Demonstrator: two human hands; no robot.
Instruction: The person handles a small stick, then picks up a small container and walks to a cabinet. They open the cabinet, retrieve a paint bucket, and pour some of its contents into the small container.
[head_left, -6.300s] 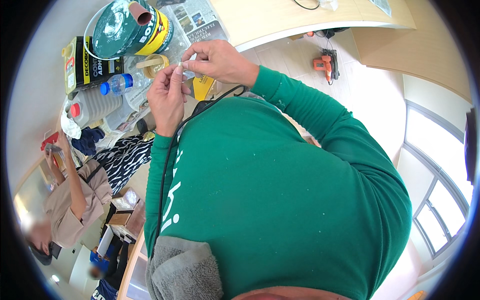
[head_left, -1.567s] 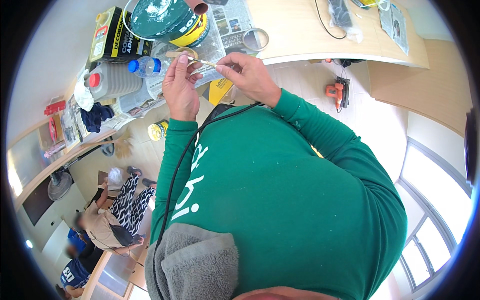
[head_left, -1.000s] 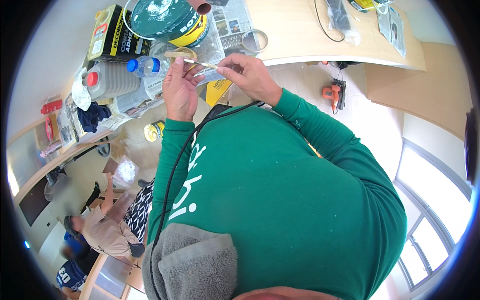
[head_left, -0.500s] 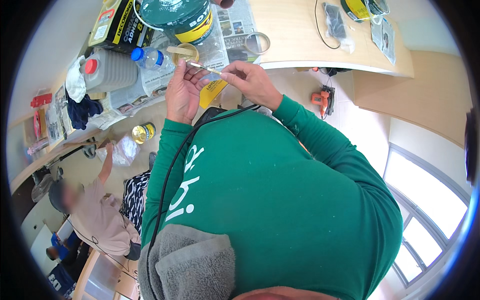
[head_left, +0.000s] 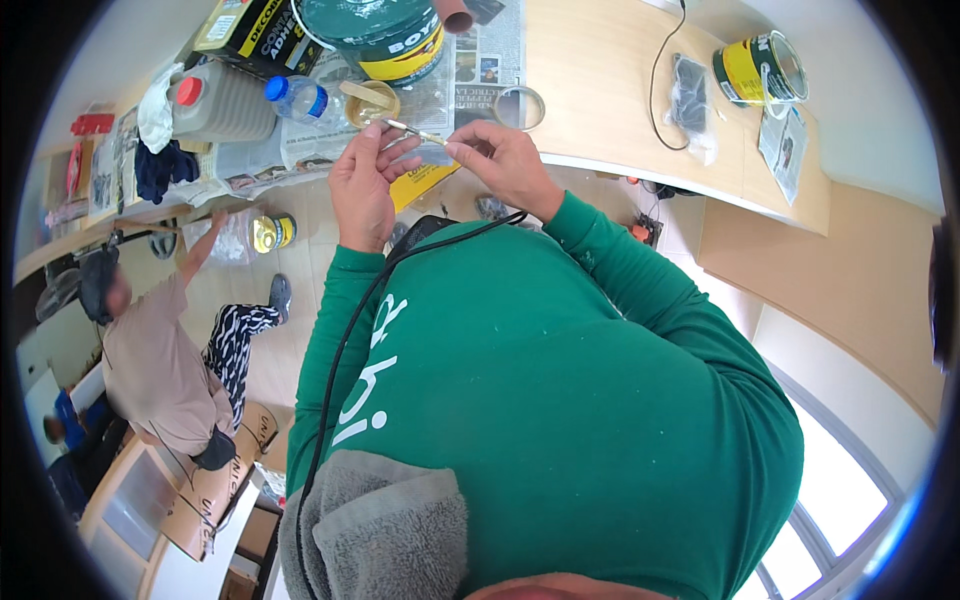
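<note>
Over the near edge of the workbench, my two hands hold a thin pale stick, which looks like a slim paintbrush [head_left: 420, 134]. My right hand [head_left: 505, 170] pinches its right end between thumb and fingers. At the other end, my left hand [head_left: 365, 190] has thumb and forefinger on the darker tip, its other fingers loosely curled. Just beyond the left fingers stands a small round tub [head_left: 384, 108] of tan stuff, a flat wooden stick [head_left: 366, 94] lying across its rim. Left of the tub lies a clear bottle with a blue cap [head_left: 297, 100].
Newspaper [head_left: 487, 75] covers part of the bench, with a large green pail [head_left: 385, 45], a tape roll [head_left: 519, 108] and a grey jerrycan [head_left: 222, 105]. Another paint can [head_left: 760, 70] stands far right. A co-worker [head_left: 165, 360] is at the left, near a yellow tin [head_left: 272, 233].
My view has shifted, so the bench things sit differently. Both hands keep hold of the slim brush in nearly the same pose. The co-worker's leg now shows stretched out.
</note>
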